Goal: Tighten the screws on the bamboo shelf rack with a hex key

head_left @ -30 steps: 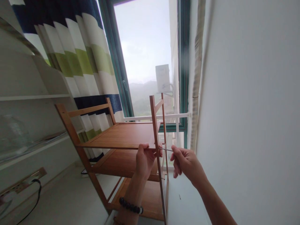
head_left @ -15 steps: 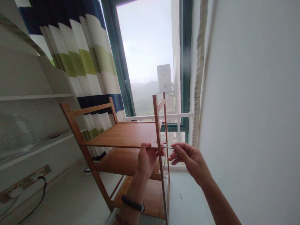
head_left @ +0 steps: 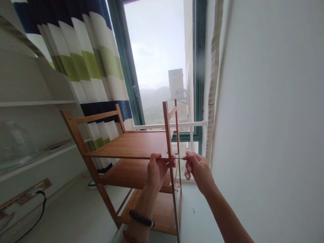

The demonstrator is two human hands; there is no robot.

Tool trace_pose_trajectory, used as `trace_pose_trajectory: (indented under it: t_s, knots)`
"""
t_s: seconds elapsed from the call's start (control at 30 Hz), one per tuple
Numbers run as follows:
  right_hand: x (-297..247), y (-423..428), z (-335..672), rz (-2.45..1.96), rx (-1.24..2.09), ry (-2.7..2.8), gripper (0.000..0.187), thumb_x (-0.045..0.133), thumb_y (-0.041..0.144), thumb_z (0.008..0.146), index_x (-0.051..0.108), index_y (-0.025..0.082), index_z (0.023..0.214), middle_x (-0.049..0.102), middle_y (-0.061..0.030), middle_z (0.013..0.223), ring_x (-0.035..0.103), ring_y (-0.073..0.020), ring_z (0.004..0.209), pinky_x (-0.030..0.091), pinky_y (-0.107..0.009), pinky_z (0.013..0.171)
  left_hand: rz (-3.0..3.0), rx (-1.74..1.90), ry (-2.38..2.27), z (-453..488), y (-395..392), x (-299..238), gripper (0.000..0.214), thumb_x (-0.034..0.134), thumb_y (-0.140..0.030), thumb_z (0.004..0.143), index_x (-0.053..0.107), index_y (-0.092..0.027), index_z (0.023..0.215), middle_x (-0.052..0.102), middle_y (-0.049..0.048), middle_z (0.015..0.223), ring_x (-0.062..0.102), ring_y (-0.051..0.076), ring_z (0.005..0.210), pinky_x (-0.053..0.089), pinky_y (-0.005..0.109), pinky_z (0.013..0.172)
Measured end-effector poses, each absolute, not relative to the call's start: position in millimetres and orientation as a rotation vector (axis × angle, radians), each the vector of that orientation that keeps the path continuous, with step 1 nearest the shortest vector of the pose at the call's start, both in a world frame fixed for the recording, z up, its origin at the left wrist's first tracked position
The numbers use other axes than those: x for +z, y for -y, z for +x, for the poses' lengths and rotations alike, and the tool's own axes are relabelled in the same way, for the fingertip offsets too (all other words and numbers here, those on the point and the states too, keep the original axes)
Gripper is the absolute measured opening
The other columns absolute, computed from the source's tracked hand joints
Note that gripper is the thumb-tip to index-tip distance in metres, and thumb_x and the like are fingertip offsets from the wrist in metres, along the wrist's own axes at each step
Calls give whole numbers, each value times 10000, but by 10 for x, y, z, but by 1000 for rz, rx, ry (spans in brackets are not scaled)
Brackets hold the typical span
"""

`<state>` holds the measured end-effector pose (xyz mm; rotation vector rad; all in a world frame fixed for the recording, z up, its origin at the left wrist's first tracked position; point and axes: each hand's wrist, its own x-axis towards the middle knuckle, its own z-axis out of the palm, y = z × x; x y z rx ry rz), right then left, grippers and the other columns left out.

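A brown wooden rack (head_left: 134,145) with three shelves stands in front of me by the window. My left hand (head_left: 157,170), a dark bead bracelet on its wrist, is closed on the front edge of the top shelf, next to the near right upright post (head_left: 169,141). My right hand (head_left: 197,168) pinches a thin metal tool (head_left: 179,158) whose tip meets that post at the height of the top shelf. The tool lies roughly level, pointing left.
A white wall (head_left: 265,118) rises close on the right. A striped curtain (head_left: 83,64) hangs at the left of the green-framed window (head_left: 157,60). White shelving (head_left: 37,101) lines the left side, and a socket strip with a black cable (head_left: 37,197) lies below it.
My right hand has turned on the thin tool at the post, fingers rolling over it. My left hand has stayed on the top shelf edge. The view shifted slightly.
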<state>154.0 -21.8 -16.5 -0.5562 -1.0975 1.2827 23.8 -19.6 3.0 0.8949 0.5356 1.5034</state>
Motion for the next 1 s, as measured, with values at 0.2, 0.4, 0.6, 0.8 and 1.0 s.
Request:
trace_pose_trajectory:
  t_s: [0.2, 0.4, 0.6, 0.8, 1.0]
  knots:
    - [-244, 163, 1614, -405, 1271, 1134, 225, 595, 385, 772, 531, 202, 887, 560, 58, 674, 540, -65, 415, 461, -192, 354, 887, 1491, -518, 239, 205, 25, 315, 390, -250, 680, 640, -63, 636, 648, 108, 600, 570, 190, 520, 423, 307, 514]
    - [-287, 253, 1691, -654, 1125, 1276, 364, 563, 481, 764, 565, 136, 648, 558, 14, 456, 526, -85, 363, 382, -168, 318, 901, 1509, -496, 238, 176, -7, 327, 389, -253, 684, 649, -60, 637, 655, 105, 625, 567, 182, 511, 422, 302, 508]
    - [-141, 333, 1701, -664, 1318, 1281, 349, 556, 479, 769, 561, 144, 669, 521, 43, 421, 509, -81, 325, 356, -161, 294, 914, 1495, -490, 227, 158, -3, 325, 391, -261, 674, 645, -66, 619, 647, 105, 602, 572, 194, 522, 431, 313, 522]
    - [-255, 267, 1849, -468, 1125, 1472, 294, 654, 295, 733, 627, 196, 1008, 683, -59, 911, 648, -190, 835, 569, -301, 612, 901, 1482, -517, 235, 202, 35, 307, 384, -260, 673, 625, -81, 609, 635, 101, 582, 576, 203, 542, 432, 322, 545]
    - [-184, 288, 1751, -608, 1014, 1349, 208, 641, 352, 736, 664, 148, 770, 680, -30, 636, 608, -122, 487, 515, -245, 450, 923, 1439, -523, 237, 236, 69, 315, 376, -259, 681, 624, -76, 615, 634, 100, 614, 554, 181, 521, 416, 304, 531]
